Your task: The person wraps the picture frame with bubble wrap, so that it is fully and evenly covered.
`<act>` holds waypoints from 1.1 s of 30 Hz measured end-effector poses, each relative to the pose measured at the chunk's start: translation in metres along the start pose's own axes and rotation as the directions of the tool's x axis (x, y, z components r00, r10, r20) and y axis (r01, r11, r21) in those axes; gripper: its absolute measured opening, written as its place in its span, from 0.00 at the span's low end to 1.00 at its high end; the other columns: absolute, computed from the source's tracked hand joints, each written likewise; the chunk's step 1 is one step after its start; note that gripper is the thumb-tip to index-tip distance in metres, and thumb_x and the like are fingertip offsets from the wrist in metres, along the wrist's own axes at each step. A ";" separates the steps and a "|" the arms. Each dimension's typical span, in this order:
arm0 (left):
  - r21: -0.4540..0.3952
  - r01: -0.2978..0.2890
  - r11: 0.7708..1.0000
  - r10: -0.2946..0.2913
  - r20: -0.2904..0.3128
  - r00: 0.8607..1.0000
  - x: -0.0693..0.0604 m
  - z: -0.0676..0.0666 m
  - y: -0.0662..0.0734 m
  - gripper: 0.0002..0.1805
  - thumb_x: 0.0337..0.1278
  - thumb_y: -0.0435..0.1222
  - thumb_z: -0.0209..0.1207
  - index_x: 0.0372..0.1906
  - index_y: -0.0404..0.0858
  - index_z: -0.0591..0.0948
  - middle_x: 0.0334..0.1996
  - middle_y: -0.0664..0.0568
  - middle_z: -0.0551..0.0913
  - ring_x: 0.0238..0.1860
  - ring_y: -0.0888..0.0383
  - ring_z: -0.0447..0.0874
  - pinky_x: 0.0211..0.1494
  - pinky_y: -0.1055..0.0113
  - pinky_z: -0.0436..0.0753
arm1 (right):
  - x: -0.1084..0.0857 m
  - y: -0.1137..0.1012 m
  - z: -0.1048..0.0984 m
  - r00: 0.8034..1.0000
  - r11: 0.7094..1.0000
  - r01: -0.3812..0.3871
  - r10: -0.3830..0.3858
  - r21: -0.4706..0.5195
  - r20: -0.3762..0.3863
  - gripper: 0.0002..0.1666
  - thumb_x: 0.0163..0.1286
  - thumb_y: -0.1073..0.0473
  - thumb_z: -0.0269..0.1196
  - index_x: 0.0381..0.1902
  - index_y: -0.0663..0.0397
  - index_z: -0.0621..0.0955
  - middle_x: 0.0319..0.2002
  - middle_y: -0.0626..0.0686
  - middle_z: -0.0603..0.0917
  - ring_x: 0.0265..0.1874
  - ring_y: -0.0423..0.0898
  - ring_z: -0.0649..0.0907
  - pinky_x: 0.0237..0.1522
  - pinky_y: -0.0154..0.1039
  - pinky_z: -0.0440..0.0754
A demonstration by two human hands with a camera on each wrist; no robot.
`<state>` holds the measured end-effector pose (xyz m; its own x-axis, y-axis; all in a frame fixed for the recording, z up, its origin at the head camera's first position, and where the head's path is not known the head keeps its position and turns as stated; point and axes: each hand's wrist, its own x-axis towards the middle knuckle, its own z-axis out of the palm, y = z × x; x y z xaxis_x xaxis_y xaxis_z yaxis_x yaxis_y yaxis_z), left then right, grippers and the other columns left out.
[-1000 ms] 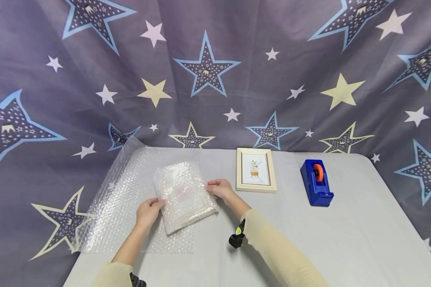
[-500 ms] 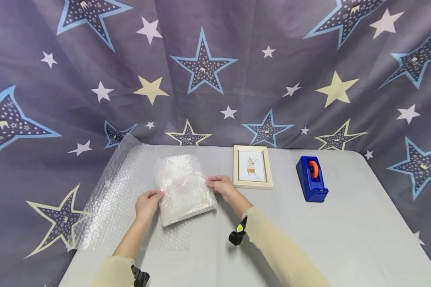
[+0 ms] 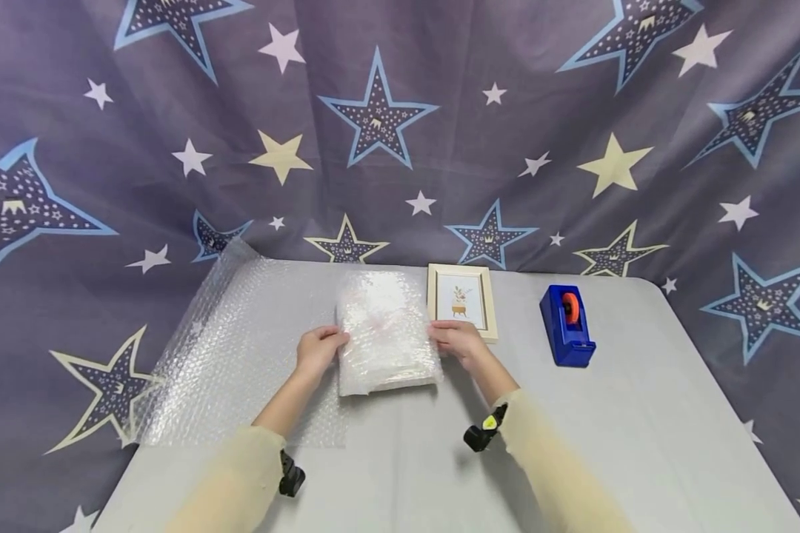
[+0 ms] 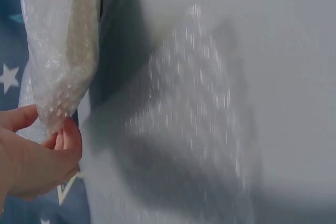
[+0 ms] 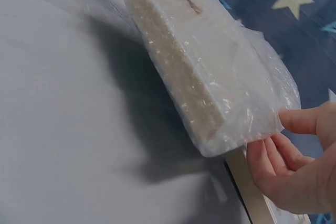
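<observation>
Nearest, both sleeves (image 3: pixel 240 466) are cut off; past them L hand (image 3: pixel 320 349) & R hand (image 3: pixel 460 340) pinch the bubble-wrapped pkg (image 3: pixel 388 333) by its L & R sides, so it's btwn their fingertips (image 5: pixel 287 119), above the table (image 3: pixel 387 466), contents hard to make out. Bubble wrap sheet (image 3: pixel 240 355) lies L, R edge unclear; farther, pic frame (image 3: pixel 460 296) has its near L corner hidden by R hand, w/ tape dispenser (image 3: pixel 565 333) well R.
</observation>
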<state>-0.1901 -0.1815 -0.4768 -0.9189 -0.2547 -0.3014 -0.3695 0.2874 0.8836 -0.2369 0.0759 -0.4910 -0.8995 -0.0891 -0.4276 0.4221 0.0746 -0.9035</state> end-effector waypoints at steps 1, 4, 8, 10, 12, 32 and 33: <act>-0.007 -0.002 1.000 0.002 0.002 1.000 0.000 0.006 0.001 0.24 0.61 0.39 0.58 0.59 0.30 0.75 0.57 0.36 0.78 0.55 0.45 0.80 0.60 0.56 0.81 | -0.002 0.001 -0.007 1.000 1.000 -0.004 0.004 0.008 0.000 0.25 0.67 0.65 0.60 0.60 0.72 0.74 0.35 0.46 0.84 0.28 0.31 0.80 0.36 0.25 0.80; -0.029 -0.004 1.000 0.004 0.019 1.000 -0.003 0.024 0.003 0.22 0.59 0.38 0.60 0.56 0.31 0.78 0.53 0.37 0.81 0.50 0.49 0.82 0.57 0.57 0.82 | -0.008 0.003 -0.028 1.000 1.000 -0.016 0.016 0.018 0.008 0.26 0.69 0.65 0.57 0.62 0.74 0.71 0.30 0.41 0.83 0.27 0.30 0.80 0.35 0.23 0.81; -0.061 -0.004 0.998 0.008 0.064 0.998 -0.009 0.047 0.007 0.20 0.57 0.37 0.61 0.54 0.31 0.79 0.50 0.39 0.83 0.46 0.51 0.83 0.56 0.57 0.83 | -0.017 0.011 -0.057 0.999 0.999 -0.029 0.028 0.020 0.030 0.28 0.70 0.65 0.56 0.64 0.76 0.68 0.26 0.37 0.82 0.26 0.29 0.81 0.35 0.23 0.82; -0.069 -0.009 0.998 0.015 0.090 0.996 -0.012 0.057 0.010 0.20 0.56 0.36 0.62 0.53 0.31 0.80 0.49 0.39 0.83 0.44 0.53 0.84 0.55 0.58 0.84 | -0.023 0.015 -0.071 0.999 0.999 -0.034 0.033 0.023 0.042 0.28 0.71 0.65 0.55 0.64 0.77 0.66 0.25 0.37 0.82 0.26 0.29 0.81 0.35 0.23 0.82; -0.085 -0.019 0.996 0.029 0.116 0.993 -0.015 0.067 0.012 0.20 0.55 0.35 0.62 0.52 0.30 0.81 0.48 0.38 0.84 0.41 0.55 0.85 0.52 0.60 0.85 | -0.029 0.019 -0.084 0.998 0.999 -0.039 0.038 0.021 0.048 0.29 0.71 0.64 0.54 0.65 0.78 0.64 0.24 0.36 0.83 0.26 0.28 0.82 0.35 0.23 0.82; -0.216 0.054 0.975 0.036 0.392 0.919 -0.050 0.154 0.008 0.11 0.52 0.27 0.63 0.39 0.23 0.83 0.31 0.40 0.87 0.22 0.65 0.82 0.37 0.67 0.89 | -0.092 0.056 -0.197 0.988 0.980 -0.074 0.097 -0.184 0.117 0.15 0.71 0.58 0.57 0.47 0.66 0.79 0.28 0.39 0.80 0.27 0.32 0.81 0.38 0.28 0.86; -0.212 0.053 0.976 0.037 0.401 0.915 -0.053 0.157 0.007 0.10 0.51 0.26 0.64 0.39 0.23 0.83 0.31 0.39 0.87 0.21 0.65 0.82 0.37 0.67 0.89 | -0.095 0.057 -0.200 0.987 0.974 -0.073 0.101 -0.213 0.125 0.19 0.72 0.58 0.57 0.50 0.71 0.77 0.28 0.39 0.79 0.28 0.32 0.81 0.39 0.29 0.86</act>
<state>-0.1656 -0.0211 -0.5105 -0.9102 0.1483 -0.3866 -0.3801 0.0712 0.9222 -0.1501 0.2876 -0.4956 -0.8311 -0.2042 -0.5172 0.4529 0.2911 -0.8427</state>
